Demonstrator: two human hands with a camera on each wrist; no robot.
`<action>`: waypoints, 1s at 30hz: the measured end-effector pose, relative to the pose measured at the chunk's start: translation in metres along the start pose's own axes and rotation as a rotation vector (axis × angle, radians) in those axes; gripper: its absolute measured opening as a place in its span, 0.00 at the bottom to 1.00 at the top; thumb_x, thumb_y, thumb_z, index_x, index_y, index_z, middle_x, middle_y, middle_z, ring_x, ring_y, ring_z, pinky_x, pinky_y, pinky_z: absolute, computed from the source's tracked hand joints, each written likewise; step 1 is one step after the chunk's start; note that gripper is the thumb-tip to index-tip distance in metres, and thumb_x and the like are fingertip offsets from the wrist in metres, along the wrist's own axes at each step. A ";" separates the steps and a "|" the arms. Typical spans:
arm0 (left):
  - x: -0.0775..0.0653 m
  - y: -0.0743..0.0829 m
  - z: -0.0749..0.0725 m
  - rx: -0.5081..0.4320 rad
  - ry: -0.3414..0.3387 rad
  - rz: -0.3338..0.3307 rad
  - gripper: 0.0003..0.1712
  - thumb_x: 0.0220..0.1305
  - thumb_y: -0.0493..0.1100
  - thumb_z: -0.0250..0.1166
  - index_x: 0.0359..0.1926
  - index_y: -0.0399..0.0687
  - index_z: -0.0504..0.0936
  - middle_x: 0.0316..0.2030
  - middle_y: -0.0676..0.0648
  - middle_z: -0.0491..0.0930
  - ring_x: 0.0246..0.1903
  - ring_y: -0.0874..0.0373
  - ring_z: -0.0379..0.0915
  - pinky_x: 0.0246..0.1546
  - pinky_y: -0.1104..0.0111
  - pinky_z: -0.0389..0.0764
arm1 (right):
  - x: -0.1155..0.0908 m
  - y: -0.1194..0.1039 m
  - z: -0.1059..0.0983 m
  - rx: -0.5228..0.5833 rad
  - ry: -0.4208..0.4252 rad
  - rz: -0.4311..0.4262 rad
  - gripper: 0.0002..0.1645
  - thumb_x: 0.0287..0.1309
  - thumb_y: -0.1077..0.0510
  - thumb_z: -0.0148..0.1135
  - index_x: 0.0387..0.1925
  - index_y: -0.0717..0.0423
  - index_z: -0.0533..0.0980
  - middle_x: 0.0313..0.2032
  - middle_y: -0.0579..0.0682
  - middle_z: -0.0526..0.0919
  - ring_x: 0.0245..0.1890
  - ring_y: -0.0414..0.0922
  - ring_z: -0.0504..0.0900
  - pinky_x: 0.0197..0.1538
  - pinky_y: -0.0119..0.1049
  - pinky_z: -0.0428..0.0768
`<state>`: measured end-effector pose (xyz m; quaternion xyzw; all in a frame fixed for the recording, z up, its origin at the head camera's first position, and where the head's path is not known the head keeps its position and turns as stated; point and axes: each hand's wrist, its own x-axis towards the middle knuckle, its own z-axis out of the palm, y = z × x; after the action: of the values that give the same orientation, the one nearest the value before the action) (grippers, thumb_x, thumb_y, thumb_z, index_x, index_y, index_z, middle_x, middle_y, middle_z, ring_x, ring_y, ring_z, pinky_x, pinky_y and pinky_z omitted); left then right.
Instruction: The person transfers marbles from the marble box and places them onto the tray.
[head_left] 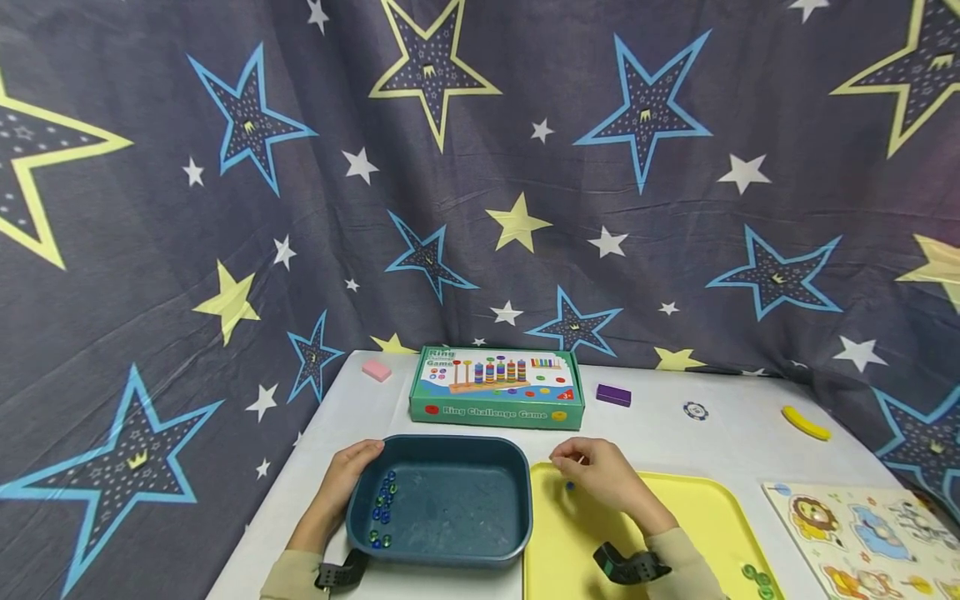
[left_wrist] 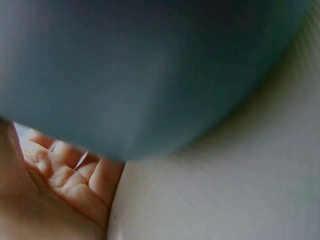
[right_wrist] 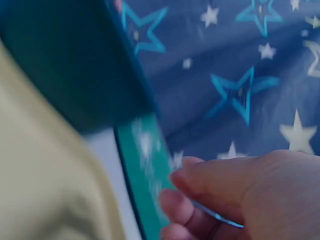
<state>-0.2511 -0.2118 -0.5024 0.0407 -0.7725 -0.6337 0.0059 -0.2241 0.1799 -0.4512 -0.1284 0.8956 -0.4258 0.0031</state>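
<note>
My left hand (head_left: 347,468) holds the left rim of a dark blue plastic tub (head_left: 450,557), its fingers bent around the outer wall. Up close in the left wrist view, the tub (left_wrist: 150,75) hides part of those fingers. Several blue and green glass marbles (head_left: 385,500) lie along the tub's left side. Over the back left part of a yellow tray (head_left: 675,508) hovers my right hand (head_left: 600,475), fingers loosely bent, with no object visible between them. A single blue marble (head_left: 570,485) shows just below that hand. Several green marbles (head_left: 759,581) sit at the tray's front right.
Behind the tub stands a green ring game box (head_left: 495,412). A pink block (head_left: 377,371), a purple block (head_left: 613,395), a poker chip (head_left: 696,411) and a yellow banana-shaped piece (head_left: 806,423) lie along the back. An animal puzzle board (head_left: 847,533) is at the right.
</note>
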 end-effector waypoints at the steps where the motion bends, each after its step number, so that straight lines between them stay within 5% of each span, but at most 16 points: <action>1: 0.000 0.000 0.000 0.001 -0.003 0.003 0.24 0.57 0.56 0.60 0.42 0.40 0.81 0.39 0.45 0.80 0.42 0.57 0.72 0.45 0.67 0.70 | 0.000 -0.006 0.003 0.032 -0.006 -0.013 0.09 0.56 0.52 0.60 0.32 0.53 0.80 0.23 0.45 0.78 0.22 0.41 0.72 0.24 0.31 0.71; 8: 0.000 0.001 0.000 0.012 0.006 0.001 0.22 0.57 0.55 0.60 0.42 0.41 0.81 0.38 0.46 0.80 0.41 0.57 0.72 0.45 0.66 0.70 | -0.003 -0.050 0.036 0.228 -0.098 -0.097 0.08 0.57 0.50 0.58 0.34 0.48 0.79 0.27 0.47 0.80 0.24 0.41 0.75 0.24 0.31 0.73; 14: 0.000 0.003 0.000 0.024 0.007 0.001 0.22 0.57 0.56 0.59 0.42 0.42 0.81 0.39 0.47 0.80 0.42 0.57 0.72 0.47 0.64 0.68 | 0.002 -0.075 0.060 0.236 -0.118 -0.167 0.04 0.58 0.53 0.58 0.34 0.42 0.78 0.28 0.42 0.80 0.23 0.37 0.73 0.27 0.30 0.73; 22: 0.000 0.001 0.000 0.020 0.001 0.001 0.23 0.58 0.56 0.59 0.43 0.41 0.81 0.40 0.46 0.80 0.43 0.56 0.71 0.48 0.64 0.68 | 0.012 -0.088 0.092 0.190 -0.392 -0.171 0.10 0.56 0.52 0.59 0.37 0.52 0.78 0.25 0.41 0.78 0.19 0.36 0.74 0.24 0.31 0.74; 30: 0.001 0.000 0.000 0.004 -0.006 -0.001 0.23 0.58 0.55 0.59 0.43 0.41 0.81 0.39 0.44 0.80 0.41 0.56 0.72 0.44 0.67 0.70 | 0.025 -0.097 0.119 0.140 -0.521 -0.194 0.12 0.53 0.54 0.62 0.38 0.56 0.79 0.26 0.38 0.79 0.24 0.31 0.75 0.30 0.27 0.73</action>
<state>-0.2518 -0.2115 -0.5023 0.0391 -0.7739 -0.6321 0.0031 -0.2124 0.0251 -0.4505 -0.3181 0.8167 -0.4376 0.2010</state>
